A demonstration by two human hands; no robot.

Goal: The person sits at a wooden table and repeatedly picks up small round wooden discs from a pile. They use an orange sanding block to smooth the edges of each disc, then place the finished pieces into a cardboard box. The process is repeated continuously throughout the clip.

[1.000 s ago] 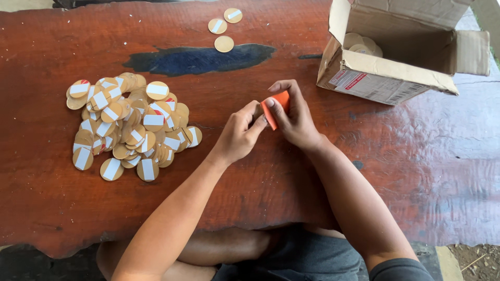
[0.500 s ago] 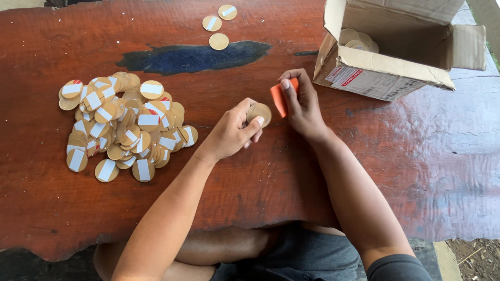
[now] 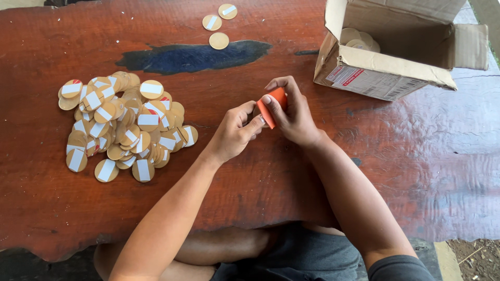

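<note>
Your right hand (image 3: 294,112) has its fingers curled round a small orange roll (image 3: 273,104), thumb pressed on its near face, and it holds the roll just above the table (image 3: 250,198) near the middle. Your left hand (image 3: 237,132) is right up against it, fingers pinched together at the roll's left edge; whether a disc sits between those fingertips, you can't tell from here. This looks like the step of drawing a strip off the roll, so the next move calls for a steady grip on the right and a clean pinch on the left. Out to the left lies a heap of round tan discs (image 3: 117,127), most carrying a white strip. At the far edge sit three loose discs (image 3: 219,23). To the far right stands an open cardboard box (image 3: 396,62) with a few more discs inside.
</note>
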